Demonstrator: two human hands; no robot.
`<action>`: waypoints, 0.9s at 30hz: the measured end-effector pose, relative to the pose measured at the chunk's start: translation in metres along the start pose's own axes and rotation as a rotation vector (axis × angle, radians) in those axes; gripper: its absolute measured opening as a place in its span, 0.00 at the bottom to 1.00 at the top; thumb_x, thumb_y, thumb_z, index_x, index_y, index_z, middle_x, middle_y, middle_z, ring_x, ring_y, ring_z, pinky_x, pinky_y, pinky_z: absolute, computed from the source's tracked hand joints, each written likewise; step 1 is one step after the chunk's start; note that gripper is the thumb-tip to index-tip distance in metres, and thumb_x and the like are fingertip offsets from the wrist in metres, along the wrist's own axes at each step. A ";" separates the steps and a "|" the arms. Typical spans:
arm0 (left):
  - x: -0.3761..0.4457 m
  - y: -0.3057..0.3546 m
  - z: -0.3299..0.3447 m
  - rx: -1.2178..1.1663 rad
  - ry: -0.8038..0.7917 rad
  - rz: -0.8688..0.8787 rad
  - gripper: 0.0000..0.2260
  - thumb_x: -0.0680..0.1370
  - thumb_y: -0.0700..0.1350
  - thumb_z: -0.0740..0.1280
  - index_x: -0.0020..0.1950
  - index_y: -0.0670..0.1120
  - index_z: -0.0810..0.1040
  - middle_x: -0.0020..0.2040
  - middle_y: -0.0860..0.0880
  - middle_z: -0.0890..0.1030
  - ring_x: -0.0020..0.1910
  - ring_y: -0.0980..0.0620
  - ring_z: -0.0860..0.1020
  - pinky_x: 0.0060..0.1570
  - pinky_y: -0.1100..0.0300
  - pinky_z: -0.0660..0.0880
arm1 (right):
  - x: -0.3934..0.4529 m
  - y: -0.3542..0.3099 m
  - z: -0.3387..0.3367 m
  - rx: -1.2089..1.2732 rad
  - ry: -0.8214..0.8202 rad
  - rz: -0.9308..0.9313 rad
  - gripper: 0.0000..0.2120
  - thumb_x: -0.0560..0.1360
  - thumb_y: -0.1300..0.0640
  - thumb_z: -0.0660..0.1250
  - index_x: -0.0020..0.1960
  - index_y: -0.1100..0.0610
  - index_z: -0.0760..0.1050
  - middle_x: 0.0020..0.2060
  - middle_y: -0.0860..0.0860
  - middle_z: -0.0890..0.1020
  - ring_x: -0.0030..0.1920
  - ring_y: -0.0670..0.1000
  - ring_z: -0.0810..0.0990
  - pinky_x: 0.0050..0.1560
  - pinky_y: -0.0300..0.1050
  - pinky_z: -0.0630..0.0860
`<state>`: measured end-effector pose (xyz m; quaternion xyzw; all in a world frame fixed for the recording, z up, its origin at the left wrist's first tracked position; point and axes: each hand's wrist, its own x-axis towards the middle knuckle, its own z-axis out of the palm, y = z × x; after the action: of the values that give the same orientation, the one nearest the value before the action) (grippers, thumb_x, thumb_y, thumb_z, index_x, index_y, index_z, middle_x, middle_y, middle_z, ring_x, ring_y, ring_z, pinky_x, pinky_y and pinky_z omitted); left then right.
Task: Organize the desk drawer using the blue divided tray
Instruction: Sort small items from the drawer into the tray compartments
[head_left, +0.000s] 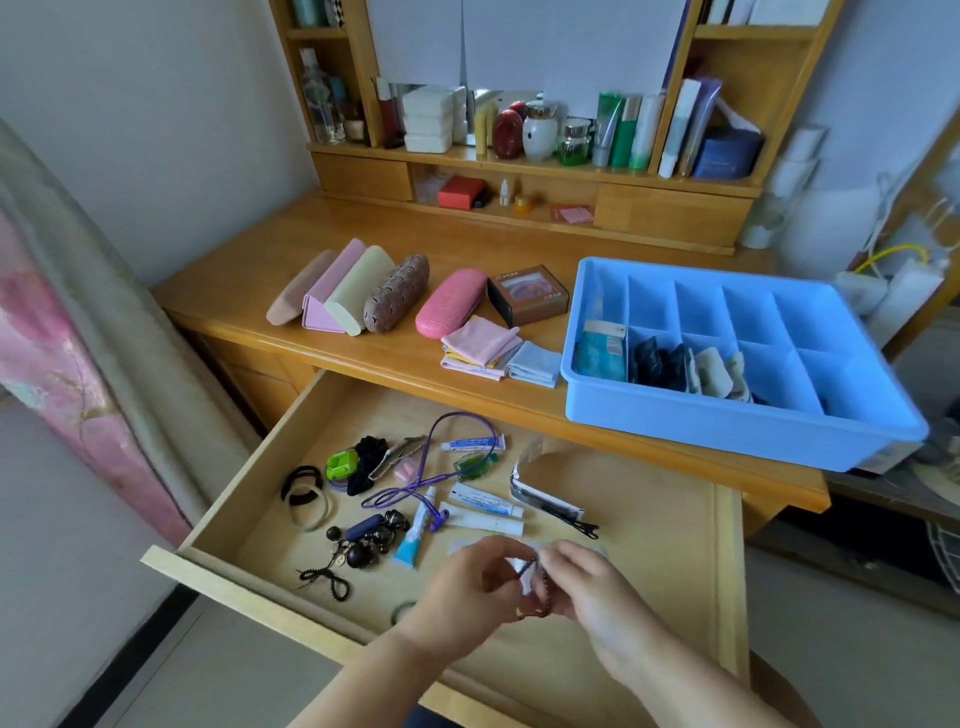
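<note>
Head view: I'm pinching a beaded band (535, 587) with both hands (524, 584) at lower centre; I'd keep it gathered before lifting toward the tray (727, 421).

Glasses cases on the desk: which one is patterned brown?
The brown patterned case, fourth from the left in the row. To its left lie a beige pouch, a pink triangular case and a cream one; the pink oval case lies to its right.

The drawer's (724, 571) right half lies bare. Small clutter (395, 488) crowds its left half. The blue divided tray (727, 421) fills the desk's (249, 291) right front edge.
</note>
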<state>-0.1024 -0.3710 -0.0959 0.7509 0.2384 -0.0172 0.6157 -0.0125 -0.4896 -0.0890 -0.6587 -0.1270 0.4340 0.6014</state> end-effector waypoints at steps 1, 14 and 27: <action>0.003 0.001 0.001 0.110 0.081 0.011 0.12 0.72 0.37 0.63 0.46 0.53 0.78 0.28 0.53 0.73 0.27 0.57 0.71 0.33 0.63 0.70 | -0.005 -0.007 -0.005 0.064 -0.007 -0.005 0.14 0.81 0.62 0.56 0.36 0.60 0.68 0.27 0.52 0.72 0.28 0.50 0.71 0.35 0.40 0.70; 0.012 -0.011 -0.081 -0.814 0.742 -0.147 0.07 0.80 0.40 0.61 0.45 0.47 0.77 0.20 0.53 0.63 0.20 0.55 0.66 0.26 0.63 0.75 | -0.023 -0.029 -0.107 -0.403 0.494 -0.169 0.07 0.74 0.63 0.68 0.40 0.53 0.77 0.34 0.49 0.82 0.30 0.48 0.78 0.31 0.39 0.72; -0.016 0.064 -0.005 0.543 0.267 0.358 0.07 0.71 0.48 0.68 0.34 0.51 0.74 0.28 0.59 0.73 0.26 0.59 0.68 0.27 0.69 0.61 | -0.022 -0.044 -0.071 0.525 0.067 -0.167 0.08 0.71 0.57 0.63 0.35 0.60 0.73 0.30 0.56 0.77 0.34 0.55 0.78 0.43 0.49 0.75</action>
<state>-0.0938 -0.3801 -0.0312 0.9128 0.1681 0.1263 0.3502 0.0412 -0.5421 -0.0474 -0.4817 -0.0441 0.3787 0.7890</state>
